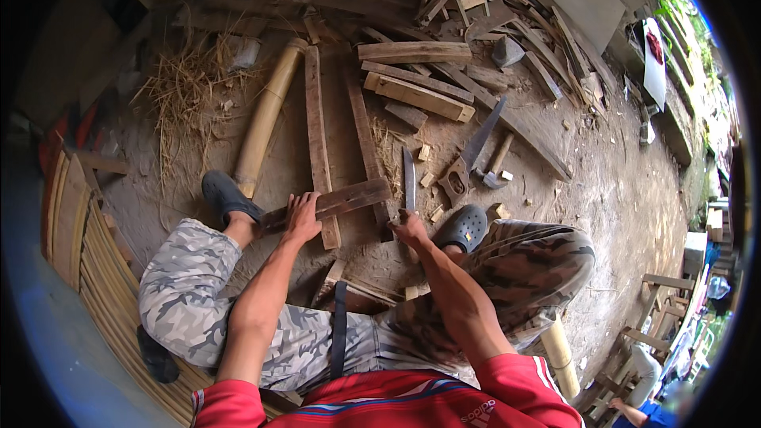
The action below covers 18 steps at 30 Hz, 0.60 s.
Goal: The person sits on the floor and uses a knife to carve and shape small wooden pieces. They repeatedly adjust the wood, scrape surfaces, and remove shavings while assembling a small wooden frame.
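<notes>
While our left hand [303, 218] clasps a dark plank [357, 197], its fingers close together over the wood, our right hand [409, 229] grips a long-bladed knife [409, 178], fingers wrapped around the handle and the blade pointing away from us. The plank lies crosswise over a pale beam [316, 111] and a darker beam [364, 123], both stretched along the dirt floor [602, 198], with its left end near our left shoe [226, 196] and its right end over the darker beam. Our right shoe [461, 227] is planted just beyond the knife hand. Near that shoe, a handsaw [474, 150] rests beside a wooden-handled hammer [499, 158], among small wood blocks [426, 152]. To the left of the beams, a thick bamboo pole [273, 115] lies next to a heap of straw [186, 83]. Farther out, short sawn boards [414, 51] lie in front of us, and a jumble of scrap timber [539, 40] fills the upper right. Long curved strips [119, 285] line our left side; at the far lower right, another person [654, 414] in blue is partly visible near a wooden frame [654, 325].
</notes>
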Motion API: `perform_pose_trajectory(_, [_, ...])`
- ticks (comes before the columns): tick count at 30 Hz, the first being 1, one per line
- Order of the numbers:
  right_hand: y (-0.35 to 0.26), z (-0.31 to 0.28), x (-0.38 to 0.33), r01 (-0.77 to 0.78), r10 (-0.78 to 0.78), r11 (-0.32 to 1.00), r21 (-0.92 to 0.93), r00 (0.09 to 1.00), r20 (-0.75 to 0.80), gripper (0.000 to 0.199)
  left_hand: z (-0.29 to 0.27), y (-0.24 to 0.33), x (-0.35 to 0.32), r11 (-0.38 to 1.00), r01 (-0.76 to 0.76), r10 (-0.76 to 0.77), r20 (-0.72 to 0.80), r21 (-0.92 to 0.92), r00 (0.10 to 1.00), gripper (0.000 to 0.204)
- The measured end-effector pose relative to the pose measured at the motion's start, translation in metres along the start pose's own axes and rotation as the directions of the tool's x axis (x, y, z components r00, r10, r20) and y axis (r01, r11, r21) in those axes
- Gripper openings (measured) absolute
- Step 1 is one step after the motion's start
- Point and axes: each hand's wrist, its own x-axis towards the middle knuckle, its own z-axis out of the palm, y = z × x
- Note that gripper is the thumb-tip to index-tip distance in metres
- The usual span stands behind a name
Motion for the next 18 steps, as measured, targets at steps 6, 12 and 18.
perform_pose_trajectory(6, [0.0, 0.017, -0.003, 0.074, -0.07, 0.994, -0.078, 0.996, 0.059, 0.096, 0.018, -0.009, -0.012, 0.998, 0.051, -0.049, 0.056, -0.042, 0.997, 0.066])
perform_pose_trajectory(12, [-0.012, 0.017, -0.012, 0.167, -0.165, 0.986, -0.018, 0.983, 0.08, 0.095, 0.018, -0.009, -0.016, 1.0, -0.023, 0.023, 0.0, 0.006, 1.0, 0.065])
perform_pose_trajectory(18, [-0.023, 0.025, -0.02, 0.169, -0.17, 0.985, -0.034, 0.985, -0.033, 0.082, 0.01, -0.001, -0.013, 0.999, 0.015, -0.018, 0.059, 0.052, 0.998, 0.069])
